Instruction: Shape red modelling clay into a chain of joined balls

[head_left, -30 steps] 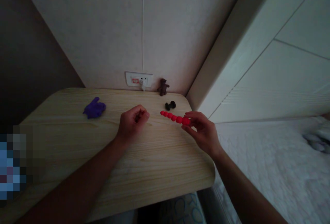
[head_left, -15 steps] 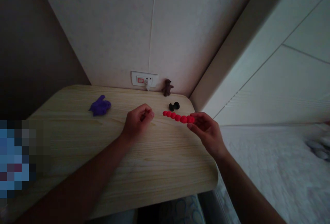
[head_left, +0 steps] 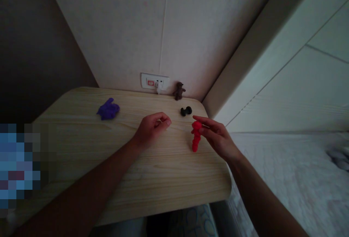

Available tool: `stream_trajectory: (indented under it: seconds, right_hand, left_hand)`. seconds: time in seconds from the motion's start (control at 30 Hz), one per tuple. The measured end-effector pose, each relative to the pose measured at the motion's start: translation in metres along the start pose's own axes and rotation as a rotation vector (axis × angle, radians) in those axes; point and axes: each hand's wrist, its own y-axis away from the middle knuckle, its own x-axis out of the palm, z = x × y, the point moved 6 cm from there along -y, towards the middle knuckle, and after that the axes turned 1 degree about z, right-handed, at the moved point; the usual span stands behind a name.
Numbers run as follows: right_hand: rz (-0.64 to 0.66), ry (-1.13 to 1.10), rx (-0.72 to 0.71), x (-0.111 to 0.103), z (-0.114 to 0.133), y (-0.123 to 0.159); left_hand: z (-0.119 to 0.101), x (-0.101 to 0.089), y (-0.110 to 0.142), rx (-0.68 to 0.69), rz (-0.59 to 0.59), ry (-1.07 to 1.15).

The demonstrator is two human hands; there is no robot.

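Observation:
My right hand [head_left: 218,135] pinches a red row of joined clay-like balls [head_left: 195,140] by its thick upper end, between thumb and fingers. It points downward over the table's right side, its thin end low; whether that end touches the wood I cannot tell. My left hand [head_left: 154,128] is curled closed over the middle of the table, thumb against fingertips, with nothing visible in it. Just beyond my right hand lies a black piece with two rounded ends [head_left: 186,111]. Behind that stands a small brown bear figure [head_left: 179,91] near the wall.
On the left of the wooden table [head_left: 152,186] lies a lumpy purple clay-like shape [head_left: 108,109]. A wall socket [head_left: 154,81] with a white plug sits just above the back edge. A pale cabinet [head_left: 294,80] and white bedding [head_left: 283,171] are on the right.
The red row of balls has swung from nearly level, pointing left, to hanging downward in my right hand. My left hand has moved slightly right, still curled.

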Motion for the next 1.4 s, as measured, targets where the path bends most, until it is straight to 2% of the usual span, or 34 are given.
stream_trajectory:
  seconds: [0.1, 0.23, 0.37, 0.47, 0.63, 0.73, 0.83, 1.03, 1.17, 1.23, 1.4]
  right_hand:
    - [0.038, -0.041, 0.02, 0.008, 0.005, -0.002]
    - [0.127, -0.069, 0.068, 0.029, 0.012, -0.004]
    - [0.182, -0.015, 0.127, 0.051, 0.011, -0.01]
    - [0.195, -0.024, 0.124, 0.058, 0.009, -0.015]
    - [0.051, -0.062, 0.096, 0.037, 0.003, -0.011]
    - [0.019, 0.018, 0.105, 0.023, -0.004, 0.0]
    - [-0.044, 0.159, 0.023, 0.014, -0.005, 0.009]
    - [-0.171, 0.313, -0.147, 0.012, -0.001, 0.013]
    - [-0.219, 0.299, -0.158, 0.005, 0.002, 0.014]
    - [-0.23, 0.23, -0.112, 0.0, -0.002, 0.013]
    - [-0.262, 0.114, 0.03, -0.018, -0.017, 0.009]
  left_hand:
    - [-0.003, 0.003, 0.0, 0.006, 0.027, 0.011]
    - [-0.003, 0.011, 0.003, -0.029, 0.099, 0.113]
    - [0.0, 0.021, 0.006, -0.073, 0.189, 0.169]
    - [0.002, 0.023, 0.005, -0.062, 0.223, 0.171]
    - [0.002, 0.013, 0.001, -0.063, 0.053, 0.226]
    - [0.001, 0.01, 0.001, -0.113, 0.001, 0.269]
    - [-0.001, 0.009, 0.001, -0.127, -0.002, 0.296]
    - [-0.001, 0.009, 0.002, -0.114, 0.052, 0.287]
    - [0.0, 0.009, 0.002, -0.14, 0.073, 0.287]
    - [0.001, 0.006, 0.001, -0.143, 0.019, 0.318]
    - [0.005, -0.012, -0.002, -0.098, -0.24, 0.352]
